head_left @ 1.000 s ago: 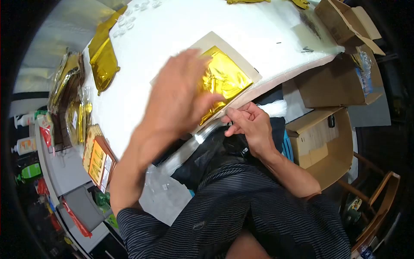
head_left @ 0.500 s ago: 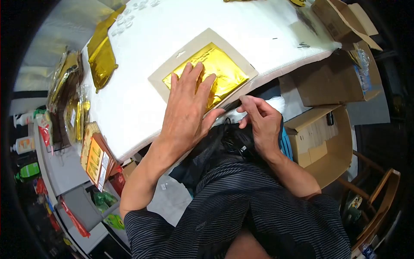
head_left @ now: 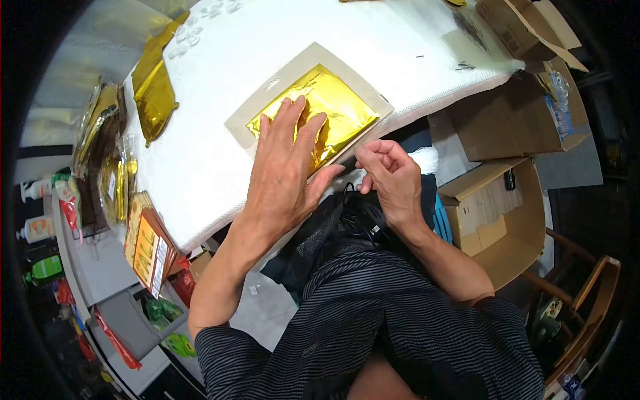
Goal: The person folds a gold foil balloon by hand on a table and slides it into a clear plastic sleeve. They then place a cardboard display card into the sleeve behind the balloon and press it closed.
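Note:
A shiny gold foil packet [head_left: 347, 107] lies on a beige card [head_left: 293, 72] with a hang hole, close to the front edge of the white table [head_left: 207, 153]. My left hand [head_left: 283, 167] rests open over the packet's lower left, fingers spread, its thumb stretched toward the card's near edge. By that edge, just right of the left thumb, is my right hand [head_left: 395, 180]. Its fingers are curled into a pinch; whatever they hold, if anything, is too small or hidden to make out.
A gold foil balloon [head_left: 155, 100] lies at the table's left. Packed foil bags [head_left: 97, 133] and printed orange cards [head_left: 150, 247] stand beside the left edge. Open cardboard boxes [head_left: 497, 120] sit at the right, one with clear bags. A wooden chair [head_left: 593, 300] is lower right.
My right hand has moved slightly left, toward the card's near edge and my left thumb. My left hand stays flat on the gold packet. The whole view has shifted a little.

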A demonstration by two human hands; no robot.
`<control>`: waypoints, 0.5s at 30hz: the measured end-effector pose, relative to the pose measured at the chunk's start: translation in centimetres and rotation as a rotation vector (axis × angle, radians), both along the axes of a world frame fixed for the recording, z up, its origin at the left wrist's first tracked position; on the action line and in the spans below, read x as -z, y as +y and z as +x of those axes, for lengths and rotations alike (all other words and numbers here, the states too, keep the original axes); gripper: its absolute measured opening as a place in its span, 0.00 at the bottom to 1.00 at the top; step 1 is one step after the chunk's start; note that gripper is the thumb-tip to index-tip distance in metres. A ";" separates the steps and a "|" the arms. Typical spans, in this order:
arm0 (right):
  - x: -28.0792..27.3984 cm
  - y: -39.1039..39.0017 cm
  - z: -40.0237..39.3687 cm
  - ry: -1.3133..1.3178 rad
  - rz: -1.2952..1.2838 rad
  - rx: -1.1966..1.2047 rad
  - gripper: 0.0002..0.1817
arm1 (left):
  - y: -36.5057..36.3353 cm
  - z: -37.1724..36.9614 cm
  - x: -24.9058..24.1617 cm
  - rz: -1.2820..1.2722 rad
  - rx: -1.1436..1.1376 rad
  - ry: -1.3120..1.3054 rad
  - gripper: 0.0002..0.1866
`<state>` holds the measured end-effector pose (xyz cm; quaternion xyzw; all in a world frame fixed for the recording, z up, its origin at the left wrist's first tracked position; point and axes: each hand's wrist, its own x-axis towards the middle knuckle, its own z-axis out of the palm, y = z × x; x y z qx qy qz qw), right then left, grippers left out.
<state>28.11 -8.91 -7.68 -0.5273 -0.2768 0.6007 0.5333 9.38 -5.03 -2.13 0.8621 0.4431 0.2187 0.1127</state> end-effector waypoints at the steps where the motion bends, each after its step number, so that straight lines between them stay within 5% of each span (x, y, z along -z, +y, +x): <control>1: 0.0 0.0 0.0 0.000 0.000 0.000 0.14 | 0.0 0.0 0.0 0.002 -0.002 -0.010 0.38; 15: -0.1 0.2 -0.8 -0.032 0.033 -0.184 0.13 | 0.2 -0.2 -0.4 0.072 -0.068 0.016 0.36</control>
